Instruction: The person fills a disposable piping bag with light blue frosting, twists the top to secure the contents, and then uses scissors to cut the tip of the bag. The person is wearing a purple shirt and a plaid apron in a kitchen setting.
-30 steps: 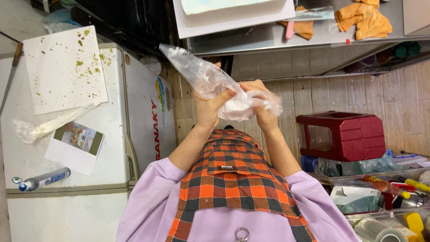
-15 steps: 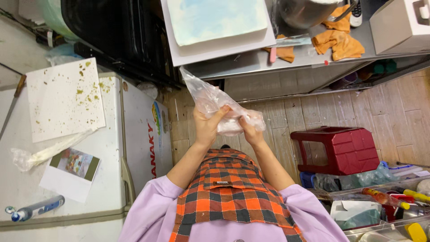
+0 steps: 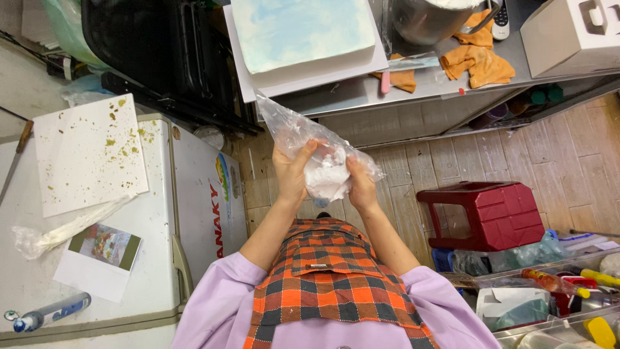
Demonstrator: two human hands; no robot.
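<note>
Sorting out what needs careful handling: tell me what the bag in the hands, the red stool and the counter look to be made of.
Bag: thin clear plastic film, crinkled and glossy, with soft white filling showing through, held by the left hand and right hand.
Red stool: apparently moulded plastic, smooth with an even sheen.
Counter: likely stainless steel, grey and dully reflective.
</note>
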